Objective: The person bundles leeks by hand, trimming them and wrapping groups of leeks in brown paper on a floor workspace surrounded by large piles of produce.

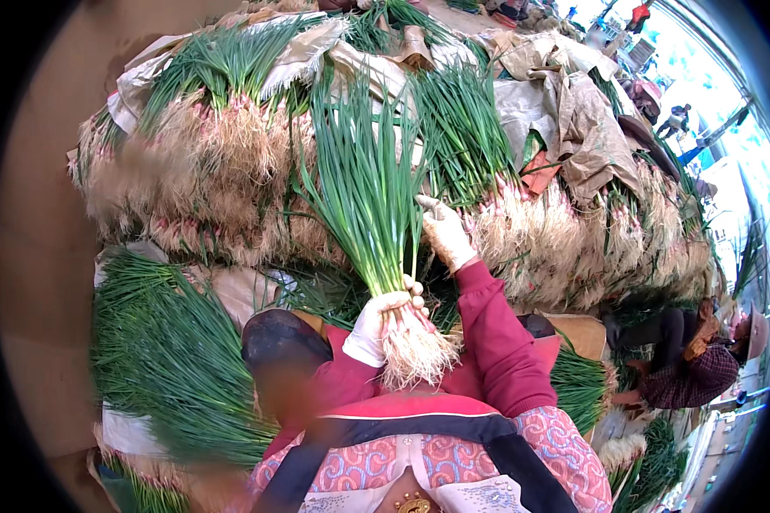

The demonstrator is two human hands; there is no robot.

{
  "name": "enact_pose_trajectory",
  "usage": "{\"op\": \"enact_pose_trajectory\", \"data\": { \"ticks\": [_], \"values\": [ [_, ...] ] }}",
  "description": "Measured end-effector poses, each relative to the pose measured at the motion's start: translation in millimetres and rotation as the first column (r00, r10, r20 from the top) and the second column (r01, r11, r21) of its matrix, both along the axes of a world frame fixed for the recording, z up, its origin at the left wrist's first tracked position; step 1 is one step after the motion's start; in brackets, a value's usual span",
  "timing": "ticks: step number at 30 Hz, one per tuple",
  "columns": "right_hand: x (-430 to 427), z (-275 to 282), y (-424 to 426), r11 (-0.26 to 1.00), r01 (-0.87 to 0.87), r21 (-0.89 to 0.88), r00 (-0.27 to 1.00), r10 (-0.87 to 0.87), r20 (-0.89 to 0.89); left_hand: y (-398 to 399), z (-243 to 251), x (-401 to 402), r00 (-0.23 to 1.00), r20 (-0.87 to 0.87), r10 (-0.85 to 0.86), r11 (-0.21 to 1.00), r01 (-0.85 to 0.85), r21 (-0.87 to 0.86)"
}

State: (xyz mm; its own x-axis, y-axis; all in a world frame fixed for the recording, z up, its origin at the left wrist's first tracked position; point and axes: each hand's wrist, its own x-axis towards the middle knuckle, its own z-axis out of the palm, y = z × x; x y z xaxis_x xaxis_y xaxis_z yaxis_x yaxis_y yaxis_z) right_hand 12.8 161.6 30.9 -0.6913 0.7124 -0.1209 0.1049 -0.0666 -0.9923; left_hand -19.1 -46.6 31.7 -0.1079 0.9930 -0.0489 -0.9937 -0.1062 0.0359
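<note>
My left hand (382,317), in a pale glove, is closed around the lower stems of a bundle of green onions (366,186). Their pinkish bulbs and pale stringy roots (417,359) hang below the fist over my lap, and the long green leaves fan out away from me. My right hand (446,234), gloved too, is beside the leaves on the right, its fingers pointing up and left. A single stalk (416,237) stands a little apart near it; whether my right fingers hold it I cannot tell.
A long heap of green onions (244,141) with roots facing me lies ahead, partly under sackcloth (590,128). More green onions (179,359) are piled at my left and a smaller pile (577,385) at my right. A person (686,365) sits at far right.
</note>
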Motion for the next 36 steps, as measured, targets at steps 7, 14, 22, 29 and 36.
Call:
{"op": "enact_pose_trajectory", "data": {
  "ticks": [7,14,22,29,36],
  "values": [
    [4.1,23.6,8.6,0.975,0.220,-0.039,0.966,-0.212,0.145,-10.1,7.5,-5.0,1.000,0.009,0.013,0.994,-0.014,0.112],
    [57.6,32.6,-37.4,0.810,-0.459,0.366,0.790,0.184,0.585,0.2,-1.9,-0.9,1.000,0.006,-0.011,1.000,0.011,0.027],
    [71.4,60.3,67.4,0.414,-0.226,0.882,0.572,-0.677,0.464,24.2,-10.6,8.3,0.993,-0.122,0.006,1.000,-0.006,-0.006],
    [102.7,64.4,38.6,0.307,-0.042,0.951,0.651,-0.713,0.259,29.3,-17.1,11.4,0.983,-0.185,-0.019,0.999,0.009,-0.053],
    [103.3,54.6,-72.4,0.723,0.022,0.690,0.915,-0.293,0.278,37.3,-13.4,17.3,0.987,-0.156,0.032,0.999,-0.037,-0.029]
  ]
}}
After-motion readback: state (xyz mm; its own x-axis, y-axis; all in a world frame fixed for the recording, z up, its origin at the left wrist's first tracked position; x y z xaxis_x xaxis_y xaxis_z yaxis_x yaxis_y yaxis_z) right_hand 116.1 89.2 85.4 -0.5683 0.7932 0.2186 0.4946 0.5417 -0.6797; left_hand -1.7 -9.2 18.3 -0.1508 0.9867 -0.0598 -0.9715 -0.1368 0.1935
